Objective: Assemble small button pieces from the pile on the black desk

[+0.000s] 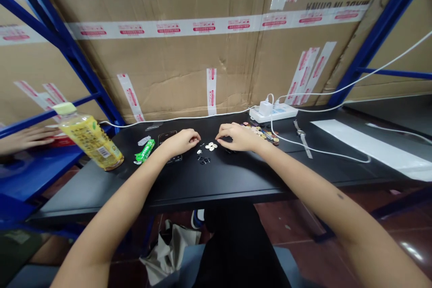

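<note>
My left hand (182, 141) is over the dark table, thumb and fingers drawn together in a pinch. Whatever lies between its fingertips is too small to make out. My right hand (239, 137) is likewise pinched, beside a small cluster of white button-like pieces (211, 146) lying between both hands. A single white piece (199, 151) and several small black pieces (204, 160) lie just nearer to me. Beyond my right wrist spreads a pile of small multicoloured pieces (264, 132). A dark phone-like object (168, 136) is partly hidden under my left wrist.
On the left stand a yellow-labelled drink bottle (92, 137) and a green candy wrapper (146, 150). At the back right is a white power strip (274, 111) with cables, near a wristwatch (303, 137) and a white strip (371, 146). Another person's hand (29, 138) rests far left.
</note>
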`<state>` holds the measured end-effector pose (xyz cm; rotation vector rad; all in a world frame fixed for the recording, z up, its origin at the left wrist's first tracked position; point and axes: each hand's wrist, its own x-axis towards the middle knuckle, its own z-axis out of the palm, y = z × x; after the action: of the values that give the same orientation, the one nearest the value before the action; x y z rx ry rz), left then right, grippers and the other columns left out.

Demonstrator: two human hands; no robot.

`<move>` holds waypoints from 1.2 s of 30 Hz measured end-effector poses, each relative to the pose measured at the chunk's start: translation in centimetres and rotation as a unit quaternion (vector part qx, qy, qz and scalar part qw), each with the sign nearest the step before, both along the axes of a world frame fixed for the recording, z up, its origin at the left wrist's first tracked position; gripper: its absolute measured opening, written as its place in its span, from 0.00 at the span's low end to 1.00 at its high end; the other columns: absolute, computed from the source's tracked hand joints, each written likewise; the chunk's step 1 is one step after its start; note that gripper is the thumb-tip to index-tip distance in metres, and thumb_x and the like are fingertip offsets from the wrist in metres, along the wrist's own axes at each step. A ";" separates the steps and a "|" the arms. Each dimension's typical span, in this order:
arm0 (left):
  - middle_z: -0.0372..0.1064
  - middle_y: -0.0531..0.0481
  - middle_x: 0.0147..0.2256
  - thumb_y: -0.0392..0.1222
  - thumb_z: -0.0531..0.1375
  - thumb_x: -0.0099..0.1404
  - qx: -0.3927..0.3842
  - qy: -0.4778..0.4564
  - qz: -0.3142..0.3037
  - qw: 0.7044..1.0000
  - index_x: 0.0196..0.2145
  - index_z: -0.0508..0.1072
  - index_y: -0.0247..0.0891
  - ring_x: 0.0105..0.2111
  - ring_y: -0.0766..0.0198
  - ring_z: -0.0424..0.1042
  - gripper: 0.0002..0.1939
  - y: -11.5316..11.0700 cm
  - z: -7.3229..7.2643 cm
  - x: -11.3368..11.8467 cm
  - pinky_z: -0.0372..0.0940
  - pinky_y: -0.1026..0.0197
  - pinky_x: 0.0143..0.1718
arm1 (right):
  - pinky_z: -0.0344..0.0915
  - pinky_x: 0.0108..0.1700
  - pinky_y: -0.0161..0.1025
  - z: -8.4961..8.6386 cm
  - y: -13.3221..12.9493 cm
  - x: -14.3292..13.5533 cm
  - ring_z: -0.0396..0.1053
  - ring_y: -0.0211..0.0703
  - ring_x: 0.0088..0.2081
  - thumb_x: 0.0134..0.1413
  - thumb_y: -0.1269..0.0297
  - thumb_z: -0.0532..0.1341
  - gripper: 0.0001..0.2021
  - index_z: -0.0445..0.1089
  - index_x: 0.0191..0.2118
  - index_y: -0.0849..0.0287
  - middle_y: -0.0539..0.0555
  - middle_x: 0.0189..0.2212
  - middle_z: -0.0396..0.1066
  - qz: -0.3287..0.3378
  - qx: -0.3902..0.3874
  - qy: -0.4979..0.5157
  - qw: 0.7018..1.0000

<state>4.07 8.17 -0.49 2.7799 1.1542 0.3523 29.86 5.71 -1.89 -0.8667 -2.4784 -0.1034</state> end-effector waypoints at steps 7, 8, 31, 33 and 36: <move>0.74 0.44 0.38 0.37 0.53 0.66 -0.006 0.032 -0.017 0.999 0.39 0.77 0.34 0.38 0.60 0.71 0.13 0.2 -0.1 -0.1 0.63 0.61 0.43 | 0.58 0.46 0.40 0.1 -0.1 0.4 0.70 0.40 0.40 0.59 0.65 0.57 0.11 0.76 0.40 0.59 0.54 0.39 0.74 -0.005 -0.004 0.005 1.000; 0.74 0.44 0.37 0.37 0.53 0.66 -0.004 0.037 -0.015 0.999 0.39 0.77 0.34 0.38 0.60 0.72 0.12 0.3 0.0 -0.1 0.63 0.61 0.43 | 0.57 0.46 0.40 0.2 -0.1 0.5 0.70 0.40 0.40 0.59 0.66 0.56 0.11 0.76 0.40 0.59 0.54 0.39 0.74 -0.008 -0.001 0.004 1.000; 0.68 0.49 0.31 0.39 0.56 0.66 0.097 -0.101 -0.072 0.988 0.35 0.73 0.35 0.30 0.66 0.67 0.07 -1.0 -0.4 1.4 0.63 0.64 0.35 | 0.61 0.39 0.36 0.3 -0.3 0.2 0.67 0.37 0.33 0.57 0.65 0.59 0.09 0.76 0.38 0.61 0.54 0.33 0.72 0.020 -0.063 0.086 0.994; 0.68 0.49 0.31 0.40 0.55 0.66 0.090 -0.142 -0.094 0.981 0.36 0.73 0.36 0.31 0.67 0.68 0.08 -1.6 -0.6 2.0 0.64 0.64 0.36 | 0.61 0.37 0.35 0.2 -0.4 -0.3 0.66 0.37 0.32 0.57 0.64 0.59 0.09 0.76 0.37 0.62 0.54 0.32 0.72 0.042 -0.101 0.119 0.987; 0.68 0.49 0.32 0.42 0.55 0.68 0.089 -0.177 -0.113 0.974 0.37 0.73 0.36 0.31 0.67 0.68 0.09 -2.4 -1.0 2.7 0.64 0.64 0.36 | 0.60 0.33 0.34 0.2 -0.6 -0.9 0.65 0.36 0.30 0.57 0.61 0.59 0.11 0.76 0.35 0.63 0.54 0.30 0.72 0.058 -0.153 0.156 0.974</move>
<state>6.75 5.81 -1.46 2.7949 0.7487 0.9197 28.99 5.14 -1.69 -0.7876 -2.2701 0.4341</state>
